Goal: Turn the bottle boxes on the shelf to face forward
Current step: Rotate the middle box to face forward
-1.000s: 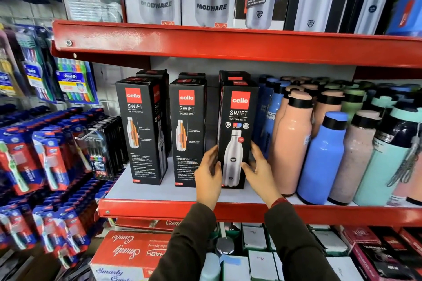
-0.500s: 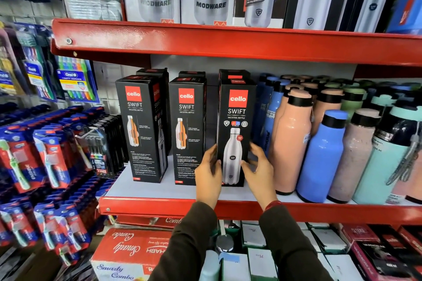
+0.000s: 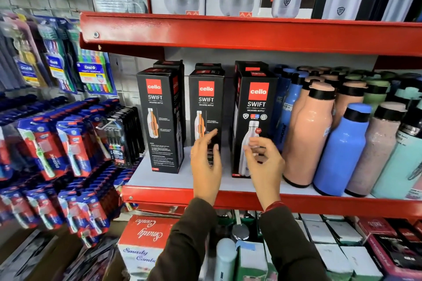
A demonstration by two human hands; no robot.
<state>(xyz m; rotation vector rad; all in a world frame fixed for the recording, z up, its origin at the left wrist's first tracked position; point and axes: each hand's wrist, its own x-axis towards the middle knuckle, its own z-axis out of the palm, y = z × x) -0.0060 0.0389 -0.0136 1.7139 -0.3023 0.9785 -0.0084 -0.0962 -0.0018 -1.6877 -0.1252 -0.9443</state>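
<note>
Between the open, empty left hand and right hand, the middle tall upright black cardboard bottle box stood just behind the left fingers, nearer that hand.

Red metal shelf with pale deck. Three tall black cardboard bottle boxes stand upright in a front row, more behind. Just right of the boxes: peach bottle with black collar, then blue bottle, mauve bottle, others further right.
</note>
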